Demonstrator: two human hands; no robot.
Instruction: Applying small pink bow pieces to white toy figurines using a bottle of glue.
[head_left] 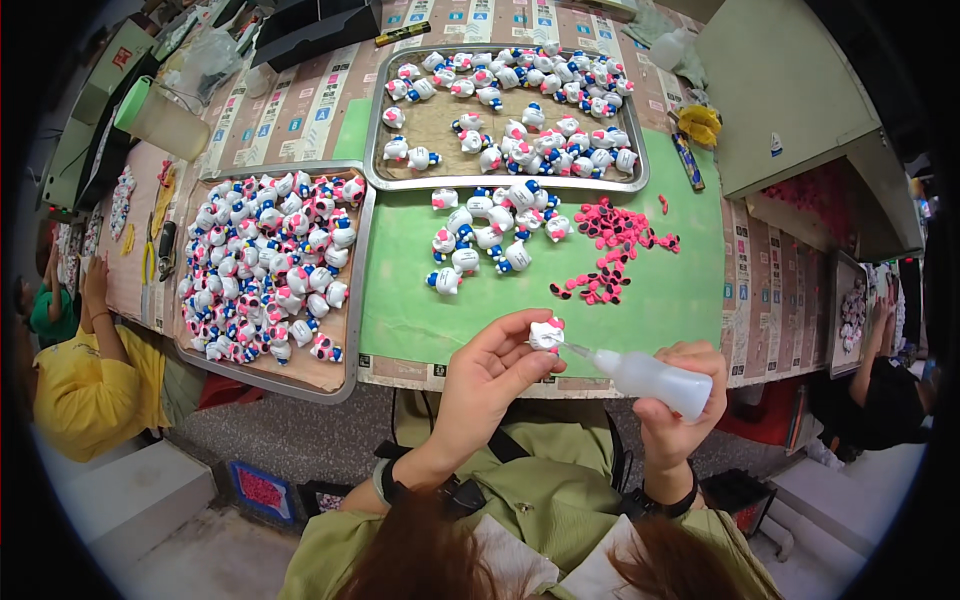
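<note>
Between the thumb and fingers of my left hand [490, 378] is a small white toy figurine [547, 334] with pink on it. My right hand [685, 405] is wrapped around a translucent white squeeze bottle [660, 382], tilted so its thin nozzle [575, 349] meets or nearly meets the figurine; I cannot tell if they touch. Ahead of my hands, loose white and blue figurines [490, 236] lie on the green mat [420, 325]. To their right spreads a pile of small pink and black parts [615, 245].
A metal tray [375, 165] of figurines stands at the back, another fuller tray [350, 375] at the left. A grey cabinet [790, 90] rises at the right back. A lidded container [165, 122] stands far left. Other people work at both sides, one in a yellow shirt [100, 385].
</note>
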